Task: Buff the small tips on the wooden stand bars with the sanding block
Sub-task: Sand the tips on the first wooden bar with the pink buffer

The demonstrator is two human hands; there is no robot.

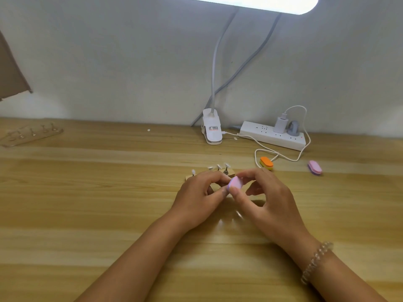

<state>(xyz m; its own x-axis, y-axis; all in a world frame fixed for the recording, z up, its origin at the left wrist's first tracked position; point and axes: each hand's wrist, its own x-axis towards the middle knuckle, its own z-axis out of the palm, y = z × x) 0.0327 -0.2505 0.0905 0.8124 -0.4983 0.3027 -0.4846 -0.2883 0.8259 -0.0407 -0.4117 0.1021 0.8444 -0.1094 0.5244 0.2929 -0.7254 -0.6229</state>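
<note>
A small wooden stand bar (189, 177) lies at the middle of the table, mostly hidden behind my hands. Several white nail tips (218, 166) stand on short metal posts above it. My left hand (200, 197) curls over the bar, its fingers bent around something that I cannot make out. My right hand (268, 197) pinches a small pink and purple sanding block (235, 183) between thumb and fingertips. The block sits right against my left fingertips, just in front of the tips.
An orange and yellow sanding block (266, 163) and a pink one (315, 167) lie to the right. Behind stand a white clip lamp base (211, 129), a power strip (272, 135) with a charger cable, and a clear stand (30, 135) at far left.
</note>
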